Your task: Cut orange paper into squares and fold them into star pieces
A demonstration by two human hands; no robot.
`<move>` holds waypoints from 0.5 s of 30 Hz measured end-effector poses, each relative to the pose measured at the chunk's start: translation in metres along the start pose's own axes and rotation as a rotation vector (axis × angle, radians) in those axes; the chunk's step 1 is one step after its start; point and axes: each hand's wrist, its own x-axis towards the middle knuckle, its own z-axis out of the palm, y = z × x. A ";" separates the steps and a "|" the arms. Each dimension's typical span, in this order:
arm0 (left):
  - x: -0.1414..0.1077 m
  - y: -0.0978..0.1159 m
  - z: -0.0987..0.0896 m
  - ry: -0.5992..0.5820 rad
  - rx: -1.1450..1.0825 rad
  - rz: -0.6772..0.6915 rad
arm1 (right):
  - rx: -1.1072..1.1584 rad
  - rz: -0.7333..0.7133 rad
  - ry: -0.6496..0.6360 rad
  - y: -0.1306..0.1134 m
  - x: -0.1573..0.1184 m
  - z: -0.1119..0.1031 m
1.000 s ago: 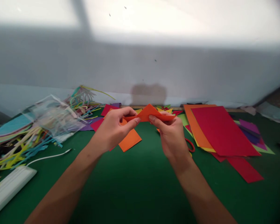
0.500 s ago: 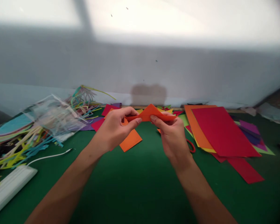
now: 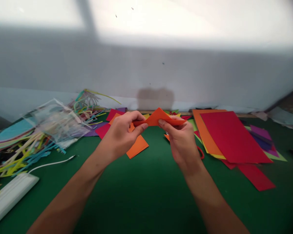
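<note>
Between my two hands is a folded orange paper [image 3: 157,116], raised above the green table, with a peak pointing up in the middle and a narrow flap along its lower edge. My left hand [image 3: 127,131] pinches its left end between thumb and fingers. On the right part, my right hand [image 3: 183,136] presses its thumb on the front while the fingers support it from behind. Below the left hand lies an orange paper piece [image 3: 137,147]. Red-handled scissors, partly hidden by my right hand, show a red loop [image 3: 200,152].
On the right lie stacked sheets, a red one [image 3: 234,136] over an orange one [image 3: 207,130]. A clear plastic bag [image 3: 61,122] and many coloured strips [image 3: 36,143] cover the left side. A white power strip [image 3: 14,191] lies at front left. Behind stands a pale wall [image 3: 112,71].
The folded orange paper has tilted slightly, its right part shifting a little rightward with my right hand. My left hand keeps its pinch almost unmoved.
</note>
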 end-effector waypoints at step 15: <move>-0.003 0.003 0.006 0.056 -0.223 0.023 | -0.049 -0.016 -0.065 -0.007 -0.006 0.008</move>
